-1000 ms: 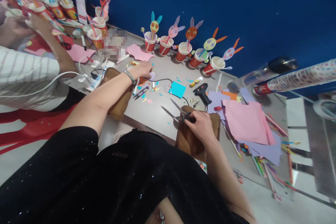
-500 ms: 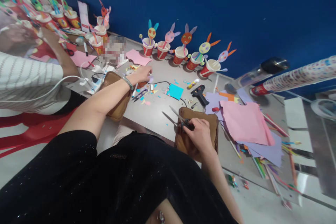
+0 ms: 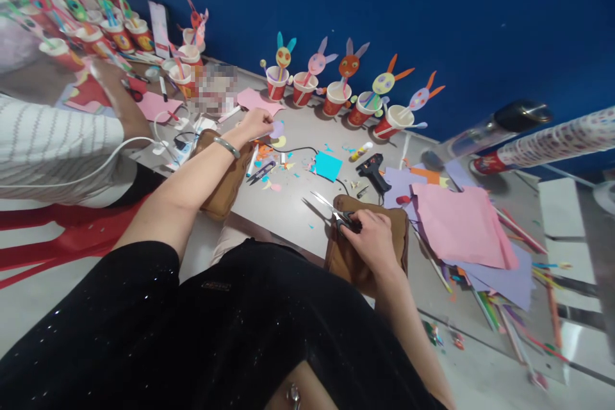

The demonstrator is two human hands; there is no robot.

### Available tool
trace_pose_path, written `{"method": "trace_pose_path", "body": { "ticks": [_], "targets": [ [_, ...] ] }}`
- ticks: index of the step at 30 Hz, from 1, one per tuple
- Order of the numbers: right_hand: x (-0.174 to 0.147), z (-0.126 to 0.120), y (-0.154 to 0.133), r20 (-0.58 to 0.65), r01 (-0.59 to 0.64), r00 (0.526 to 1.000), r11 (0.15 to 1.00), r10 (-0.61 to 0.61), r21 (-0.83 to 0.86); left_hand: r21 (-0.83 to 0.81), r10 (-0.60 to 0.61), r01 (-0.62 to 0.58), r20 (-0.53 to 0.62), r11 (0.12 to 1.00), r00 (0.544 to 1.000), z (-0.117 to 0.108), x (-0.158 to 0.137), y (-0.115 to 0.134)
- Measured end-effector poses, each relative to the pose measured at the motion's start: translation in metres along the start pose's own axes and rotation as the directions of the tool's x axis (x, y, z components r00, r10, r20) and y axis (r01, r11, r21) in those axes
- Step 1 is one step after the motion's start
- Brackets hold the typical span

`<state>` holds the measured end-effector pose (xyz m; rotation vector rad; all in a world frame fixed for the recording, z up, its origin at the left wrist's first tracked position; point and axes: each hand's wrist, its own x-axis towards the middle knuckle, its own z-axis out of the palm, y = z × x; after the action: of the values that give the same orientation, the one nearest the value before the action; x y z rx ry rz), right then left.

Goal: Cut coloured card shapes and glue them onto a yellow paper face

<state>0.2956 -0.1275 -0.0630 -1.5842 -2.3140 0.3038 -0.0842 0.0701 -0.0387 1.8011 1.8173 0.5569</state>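
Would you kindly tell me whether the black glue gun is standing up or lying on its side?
On its side: the glue gun shows its body and handle in profile on the tabletop.

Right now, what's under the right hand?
A brown cushion lies under the right hand, which holds scissors. The hand hides part of the cushion and the handles.
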Motion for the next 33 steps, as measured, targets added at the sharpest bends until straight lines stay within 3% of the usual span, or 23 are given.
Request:
{"method": "trace_pose_path", "body": {
  "ticks": [6,11,18,25,33],
  "targets": [
    [0.009,0.007,-0.004,0.011,0.017,1.0,0.998,-0.016,-0.069,0.074,0.046,-0.053,0.089,0.996,0.995,0.031,0.012,0.023],
    [0.003,0.009,-0.002,0.007,0.041,0.999,0.995,-0.041,-0.094,0.163,0.068,-0.094,0.163,0.982,0.984,0.04,0.015,0.033],
    [-0.001,0.013,0.004,-0.055,0.082,0.995,0.994,-0.086,-0.074,0.328,0.088,-0.173,0.26,0.929,0.962,0.027,0.013,0.033],
    [-0.002,0.013,0.005,-0.064,0.105,0.992,0.993,-0.109,-0.059,0.513,-0.004,-0.185,0.346,0.838,0.938,0.008,0.024,0.033],
    [-0.004,0.014,0.006,-0.08,0.11,0.99,0.993,-0.113,-0.044,0.555,-0.062,-0.193,0.407,0.809,0.911,0.005,0.023,0.042]
  ]
}}
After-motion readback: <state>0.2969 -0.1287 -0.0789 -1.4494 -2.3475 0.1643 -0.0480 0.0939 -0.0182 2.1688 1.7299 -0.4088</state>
